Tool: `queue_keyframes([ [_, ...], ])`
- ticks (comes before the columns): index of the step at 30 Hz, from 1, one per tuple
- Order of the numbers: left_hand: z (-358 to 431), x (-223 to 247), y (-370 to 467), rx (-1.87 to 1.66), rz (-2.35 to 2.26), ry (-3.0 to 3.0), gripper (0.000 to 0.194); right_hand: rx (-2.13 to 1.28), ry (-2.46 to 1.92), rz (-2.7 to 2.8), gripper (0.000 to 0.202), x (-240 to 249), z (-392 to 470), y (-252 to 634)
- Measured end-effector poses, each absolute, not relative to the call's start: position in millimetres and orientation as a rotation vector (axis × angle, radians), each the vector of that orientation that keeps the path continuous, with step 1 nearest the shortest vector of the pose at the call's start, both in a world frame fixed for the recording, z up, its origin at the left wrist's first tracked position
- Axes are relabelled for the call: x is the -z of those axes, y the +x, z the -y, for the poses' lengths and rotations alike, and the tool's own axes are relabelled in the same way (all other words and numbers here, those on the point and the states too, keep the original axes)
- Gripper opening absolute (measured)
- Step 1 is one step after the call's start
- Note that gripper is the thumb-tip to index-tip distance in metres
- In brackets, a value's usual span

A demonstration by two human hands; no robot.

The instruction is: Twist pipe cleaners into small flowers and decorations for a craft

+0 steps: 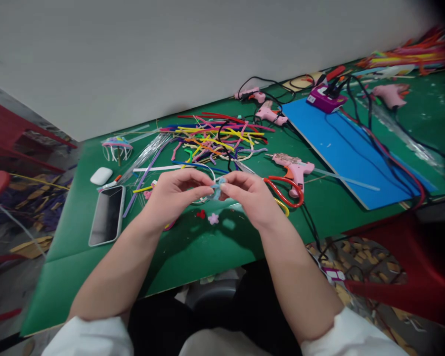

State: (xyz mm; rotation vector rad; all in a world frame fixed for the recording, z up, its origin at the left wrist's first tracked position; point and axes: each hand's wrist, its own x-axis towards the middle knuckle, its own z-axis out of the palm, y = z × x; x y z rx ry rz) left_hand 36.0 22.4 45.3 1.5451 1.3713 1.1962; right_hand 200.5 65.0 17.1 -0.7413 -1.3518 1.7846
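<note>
Between the fingertips of my left hand (176,193) and my right hand (248,195) is a small light-blue pipe cleaner piece (218,188), bent into a compact shape. Both hands pinch it just above the table. Below it on the green surface lie a small red pipe cleaner piece (200,214) and a lilac flower shape (213,218). Beside my right hand are the orange-red scissor handles (294,198), with the blades partly hidden. A white strip (159,168) lies behind my left hand, and a pink shape (147,194) is partly covered by it.
Many coloured pipe cleaners (215,136) are heaped behind my hands. A pink glue gun (291,168) lies to the right, near a blue board (341,148) with a purple power strip (326,99) and cables. A phone (107,216) and white case (101,176) lie left.
</note>
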Motion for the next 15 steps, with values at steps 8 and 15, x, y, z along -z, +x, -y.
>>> queue_keyframes([
  [8, -18.8, -48.1, 40.2, -1.139, -1.651, 1.926, 0.007, -1.695, -0.793, 1.374, 0.020, -16.0, -63.6, 196.9],
  [15, -15.1, -39.3, 43.5, -1.308, -1.737, 2.248, 0.003, -1.685, -0.786, 1.402, 0.024, -16.7, -56.7, 190.2],
])
